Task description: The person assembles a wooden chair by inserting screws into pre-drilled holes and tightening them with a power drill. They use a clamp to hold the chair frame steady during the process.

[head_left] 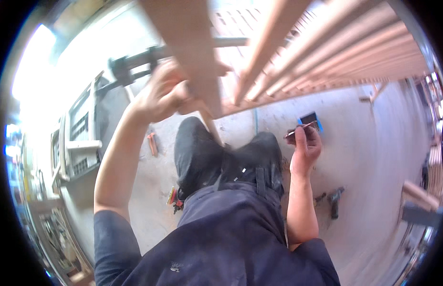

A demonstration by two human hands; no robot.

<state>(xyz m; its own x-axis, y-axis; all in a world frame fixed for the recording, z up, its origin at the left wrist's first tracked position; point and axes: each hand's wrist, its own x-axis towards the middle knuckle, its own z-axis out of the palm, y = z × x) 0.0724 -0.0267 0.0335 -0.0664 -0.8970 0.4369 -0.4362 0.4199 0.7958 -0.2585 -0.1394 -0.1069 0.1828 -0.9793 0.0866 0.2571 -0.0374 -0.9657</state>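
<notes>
My left hand point(166, 95) is wrapped round the edge of a wide wooden board point(192, 52), its thumb on the near side and fingertips showing past the far edge. The board belongs to a slatted wooden frame point(345, 52) that stretches off to the right. A dark bar clamp point(135, 64) lies across just beyond that hand. On the right, away from the wood, my right hand point(307, 145) pinches a thin, dark reddish-brown piece point(291, 136) between thumb and fingers; its kind is unclear. Motion blurs the board and left hand.
A blue-edged dark box point(311, 120) is on the floor beyond my right hand. A drill-like tool point(335, 202) lies right of my body. An orange-handled tool point(152, 144) and a red-and-yellow tool point(173, 200) lie left of my legs. Wooden racks point(78, 138) stand far left.
</notes>
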